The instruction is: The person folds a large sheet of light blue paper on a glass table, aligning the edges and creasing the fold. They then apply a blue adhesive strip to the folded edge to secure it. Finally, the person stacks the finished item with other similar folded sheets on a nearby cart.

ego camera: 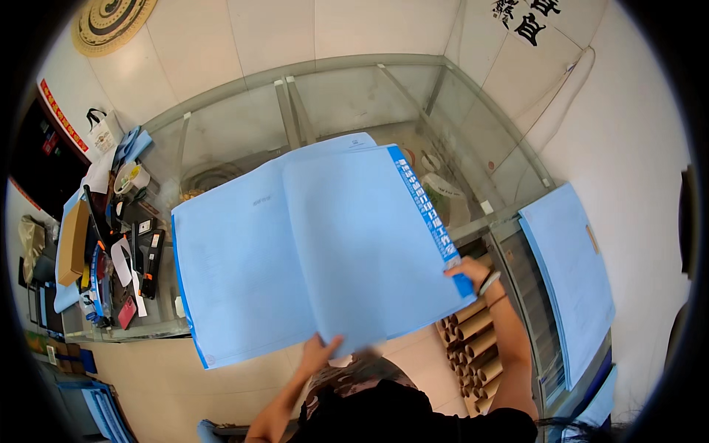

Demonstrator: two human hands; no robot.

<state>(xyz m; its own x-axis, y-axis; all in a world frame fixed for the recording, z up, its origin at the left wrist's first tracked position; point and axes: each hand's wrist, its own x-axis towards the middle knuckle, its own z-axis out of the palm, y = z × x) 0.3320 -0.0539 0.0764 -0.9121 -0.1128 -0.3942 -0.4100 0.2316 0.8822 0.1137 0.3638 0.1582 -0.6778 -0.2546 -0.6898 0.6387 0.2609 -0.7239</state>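
Note:
A stack of large light-blue printed sheets [238, 277] lies over a glass-topped counter, its near edge overhanging. The upper sheet [354, 238] is partly lifted and bends in a soft curve along its left side. A darker blue strip with white writing runs down its right edge. My right hand [471, 274] grips the near right corner of that sheet, thumb on top. My left hand [320, 354] holds the near edge by the curve, thumb on the paper; its other fingers are partly hidden.
The glass counter [343, 105] has metal framing. At left lie a cardboard box [73, 243], a pink phone [127, 312], a white tub [132, 177] and several tools. Cardboard tubes [476, 343] are stacked below right. More blue sheets [576, 277] rest at far right.

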